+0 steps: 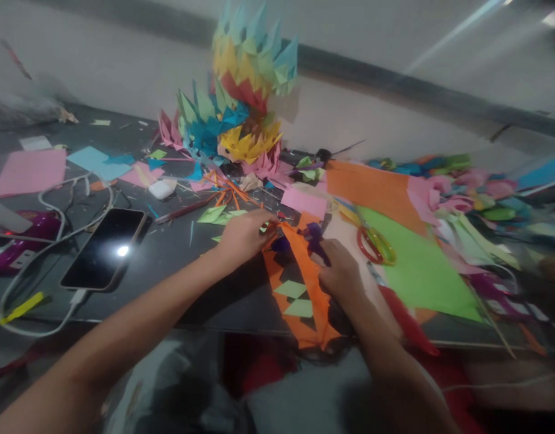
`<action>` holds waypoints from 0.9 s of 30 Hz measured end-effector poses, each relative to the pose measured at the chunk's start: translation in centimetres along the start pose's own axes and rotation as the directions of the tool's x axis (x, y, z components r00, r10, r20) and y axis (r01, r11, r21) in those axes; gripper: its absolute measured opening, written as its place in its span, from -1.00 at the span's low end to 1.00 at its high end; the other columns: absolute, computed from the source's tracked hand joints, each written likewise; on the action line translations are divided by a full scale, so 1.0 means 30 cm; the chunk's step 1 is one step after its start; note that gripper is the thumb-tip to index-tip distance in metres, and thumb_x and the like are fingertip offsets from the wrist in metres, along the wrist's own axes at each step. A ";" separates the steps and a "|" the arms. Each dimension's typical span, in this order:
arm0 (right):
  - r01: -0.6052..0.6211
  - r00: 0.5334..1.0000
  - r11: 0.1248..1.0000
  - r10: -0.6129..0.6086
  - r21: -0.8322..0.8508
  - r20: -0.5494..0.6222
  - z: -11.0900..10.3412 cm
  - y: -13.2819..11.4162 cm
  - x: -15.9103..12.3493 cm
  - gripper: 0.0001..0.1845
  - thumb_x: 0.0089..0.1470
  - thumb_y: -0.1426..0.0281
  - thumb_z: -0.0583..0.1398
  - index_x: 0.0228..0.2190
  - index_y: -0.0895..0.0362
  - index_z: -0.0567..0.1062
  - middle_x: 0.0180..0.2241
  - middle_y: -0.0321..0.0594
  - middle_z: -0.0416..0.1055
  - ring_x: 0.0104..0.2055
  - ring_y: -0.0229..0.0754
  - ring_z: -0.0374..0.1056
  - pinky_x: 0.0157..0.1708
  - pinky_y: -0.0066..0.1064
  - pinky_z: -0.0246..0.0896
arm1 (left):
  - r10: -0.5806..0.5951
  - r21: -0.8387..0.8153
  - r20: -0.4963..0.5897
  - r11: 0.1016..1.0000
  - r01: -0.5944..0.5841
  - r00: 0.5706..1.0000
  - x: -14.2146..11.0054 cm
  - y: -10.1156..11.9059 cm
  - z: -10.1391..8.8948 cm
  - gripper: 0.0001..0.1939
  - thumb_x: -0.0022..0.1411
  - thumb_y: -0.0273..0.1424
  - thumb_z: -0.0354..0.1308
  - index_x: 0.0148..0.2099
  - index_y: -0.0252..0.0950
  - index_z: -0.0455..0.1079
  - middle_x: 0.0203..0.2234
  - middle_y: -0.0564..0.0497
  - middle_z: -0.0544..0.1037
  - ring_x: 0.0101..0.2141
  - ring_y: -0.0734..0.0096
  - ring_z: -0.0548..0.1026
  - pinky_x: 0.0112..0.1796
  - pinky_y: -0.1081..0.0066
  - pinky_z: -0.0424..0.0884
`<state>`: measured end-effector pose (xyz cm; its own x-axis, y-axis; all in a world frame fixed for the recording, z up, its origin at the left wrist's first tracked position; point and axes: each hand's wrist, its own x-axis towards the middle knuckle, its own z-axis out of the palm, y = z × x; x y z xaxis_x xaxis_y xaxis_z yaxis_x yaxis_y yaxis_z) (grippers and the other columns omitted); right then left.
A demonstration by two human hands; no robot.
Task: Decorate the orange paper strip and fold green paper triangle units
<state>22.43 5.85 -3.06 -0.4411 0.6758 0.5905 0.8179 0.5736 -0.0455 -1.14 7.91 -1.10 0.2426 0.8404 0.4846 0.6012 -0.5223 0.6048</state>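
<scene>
My left hand [247,238] is closed in a pinch at the top end of a zigzag-edged orange paper strip [308,271], which bends down toward the table's front edge. To its right, my right hand [343,274] is closed around a dark purple object [314,236] beside the strip; blur hides its exact kind. Pale green paper diamonds [297,308] show within the strip's loop. More light green cut pieces [216,214] lie just beyond my left hand.
Behind stands a tall multicoloured folded-paper model [254,66]. Scissors [377,244] lie on green paper [422,259] at right, near an orange sheet [372,187]. At left are a phone [103,248] on a white cable [15,301] and a purple power strip [37,238]. Paper scraps litter the table.
</scene>
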 end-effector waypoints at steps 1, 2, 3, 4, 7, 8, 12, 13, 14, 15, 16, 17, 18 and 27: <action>0.009 1.000 1.000 -0.009 -0.004 -0.009 0.000 -0.002 0.001 -0.87 0.14 0.35 0.05 -0.32 0.13 0.36 -0.41 -0.14 0.38 -0.34 -0.10 0.33 -0.41 -0.33 0.26 | -0.004 0.001 0.004 1.000 0.004 1.000 0.000 0.000 0.000 -0.89 0.13 -0.50 0.14 -0.26 -0.27 0.44 -0.36 0.02 0.55 -0.41 0.44 0.49 -0.42 0.51 0.32; 0.015 1.000 1.000 -0.015 -0.008 -0.017 -0.001 -0.003 0.002 -0.87 0.14 0.36 0.05 -0.32 0.14 0.36 -0.41 -0.14 0.38 -0.34 -0.10 0.33 -0.41 -0.33 0.26 | -0.008 0.004 0.007 1.000 0.008 1.000 0.000 -0.001 0.001 -0.89 0.13 -0.50 0.13 -0.26 -0.27 0.44 -0.36 0.02 0.55 -0.41 0.44 0.49 -0.42 0.50 0.32; 0.020 1.000 1.000 -0.020 -0.011 -0.020 -0.002 -0.004 0.004 -0.87 0.14 0.37 0.05 -0.32 0.14 0.36 -0.41 -0.14 0.37 -0.34 -0.10 0.33 -0.40 -0.34 0.26 | -0.011 0.009 0.010 1.000 0.011 1.000 0.000 -0.001 0.001 -0.89 0.13 -0.50 0.13 -0.26 -0.27 0.44 -0.35 0.02 0.55 -0.40 0.43 0.49 -0.41 0.50 0.33; 0.025 0.999 1.000 -0.025 -0.012 -0.020 -0.004 -0.005 0.004 -0.88 0.14 0.37 0.05 -0.32 0.14 0.36 -0.41 -0.14 0.37 -0.34 -0.10 0.33 -0.40 -0.34 0.26 | -0.014 0.016 0.013 1.000 0.014 1.000 0.000 -0.002 0.002 -0.89 0.13 -0.50 0.13 -0.26 -0.27 0.44 -0.34 0.01 0.55 -0.39 0.42 0.49 -0.40 0.50 0.33; 0.048 0.999 0.999 -0.048 0.004 -0.023 -0.007 0.000 0.004 -0.87 0.14 0.35 0.08 -0.31 0.15 0.36 -0.40 -0.14 0.37 -0.33 -0.10 0.32 -0.38 -0.34 0.25 | -0.015 0.029 0.017 0.999 0.014 1.000 -0.001 -0.005 0.004 -0.88 0.14 -0.49 0.14 -0.24 -0.27 0.44 -0.32 0.01 0.55 -0.37 0.41 0.49 -0.38 0.49 0.33; 0.049 0.999 0.999 -0.048 0.013 -0.024 -0.007 0.004 0.002 -0.87 0.13 0.34 0.10 -0.31 0.15 0.36 -0.40 -0.14 0.36 -0.33 -0.10 0.32 -0.38 -0.34 0.25 | -0.015 0.031 0.018 0.999 0.015 1.000 -0.001 -0.005 0.004 -0.88 0.14 -0.48 0.13 -0.24 -0.26 0.45 -0.32 0.01 0.55 -0.37 0.41 0.49 -0.38 0.48 0.33; -0.012 0.999 0.999 0.011 0.030 0.039 -0.015 0.023 -0.008 -0.90 0.11 0.36 0.12 -0.32 0.13 0.38 -0.40 -0.14 0.35 -0.31 -0.10 0.31 -0.33 -0.32 0.25 | -0.021 0.033 0.018 0.999 0.020 1.000 -0.001 -0.002 0.002 -0.88 0.16 -0.48 0.11 -0.24 -0.27 0.45 -0.33 0.00 0.55 -0.39 0.42 0.49 -0.39 0.48 0.33; -0.030 0.997 0.999 0.028 0.025 0.071 -0.018 0.028 -0.010 -0.90 0.10 0.36 0.12 -0.32 0.13 0.38 -0.39 -0.14 0.35 -0.29 -0.09 0.30 -0.31 -0.31 0.24 | -0.020 0.031 0.017 0.999 0.020 1.000 -0.001 -0.001 0.001 -0.88 0.15 -0.48 0.11 -0.24 -0.27 0.45 -0.33 0.00 0.55 -0.39 0.42 0.49 -0.39 0.48 0.33; -0.041 0.994 0.999 0.039 0.013 0.101 -0.022 0.032 -0.011 -0.90 0.10 0.37 0.12 -0.32 0.13 0.39 -0.38 -0.13 0.35 -0.28 -0.09 0.30 -0.29 -0.30 0.24 | -0.019 0.029 0.017 0.999 0.018 1.000 -0.001 -0.001 0.001 -0.88 0.15 -0.48 0.12 -0.24 -0.27 0.45 -0.33 0.00 0.55 -0.40 0.42 0.49 -0.40 0.48 0.33; -0.046 0.991 0.999 0.046 -0.002 0.128 -0.027 0.035 -0.012 -0.89 0.10 0.37 0.11 -0.32 0.13 0.40 -0.37 -0.12 0.35 -0.26 -0.08 0.29 -0.26 -0.29 0.23 | -0.017 0.026 0.015 1.000 0.017 1.000 -0.002 -0.001 0.000 -0.88 0.15 -0.48 0.12 -0.24 -0.27 0.45 -0.33 0.00 0.55 -0.40 0.42 0.49 -0.40 0.48 0.33; -0.047 0.987 0.999 0.049 -0.020 0.150 -0.032 0.038 -0.011 -0.89 0.10 0.38 0.11 -0.33 0.13 0.41 -0.36 -0.11 0.36 -0.24 -0.07 0.28 -0.25 -0.28 0.22 | -0.015 0.023 0.013 1.000 0.015 1.000 -0.002 -0.001 0.000 -0.88 0.14 -0.48 0.12 -0.24 -0.27 0.45 -0.33 0.00 0.55 -0.40 0.43 0.49 -0.40 0.48 0.33; -0.044 0.984 0.998 0.050 -0.039 0.169 -0.037 0.040 -0.010 -0.89 0.10 0.38 0.10 -0.33 0.12 0.42 -0.36 -0.10 0.36 -0.23 -0.07 0.28 -0.23 -0.27 0.21 | -0.013 0.021 0.014 1.000 0.013 1.000 -0.003 -0.001 0.000 -0.87 0.14 -0.48 0.12 -0.24 -0.26 0.45 -0.33 0.00 0.55 -0.40 0.43 0.49 -0.40 0.48 0.33; -0.040 0.982 0.998 0.050 -0.058 0.183 -0.042 0.041 -0.008 -0.88 0.10 0.39 0.10 -0.34 0.12 0.43 -0.35 -0.09 0.36 -0.22 -0.07 0.27 -0.21 -0.26 0.20 | -0.013 0.021 0.015 1.000 0.012 1.000 -0.003 -0.002 0.001 -0.87 0.14 -0.49 0.12 -0.25 -0.26 0.45 -0.34 0.01 0.55 -0.40 0.43 0.49 -0.41 0.49 0.32; 0.026 0.986 0.990 -0.003 -0.137 0.168 -0.058 0.061 -0.013 -0.83 0.14 0.39 0.06 -0.40 0.12 0.44 -0.34 -0.09 0.37 -0.22 -0.06 0.26 -0.23 -0.27 0.20 | -0.017 0.019 0.026 1.000 0.017 1.000 -0.003 0.001 -0.001 -0.88 0.13 -0.48 0.13 -0.25 -0.28 0.45 -0.35 0.00 0.54 -0.40 0.42 0.48 -0.40 0.49 0.31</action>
<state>24.73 5.83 -1.96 -0.4992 0.7424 0.4468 0.8490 0.5221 0.0811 -1.16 7.82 -1.11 0.2515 0.8528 0.4577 0.6192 -0.5052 0.6011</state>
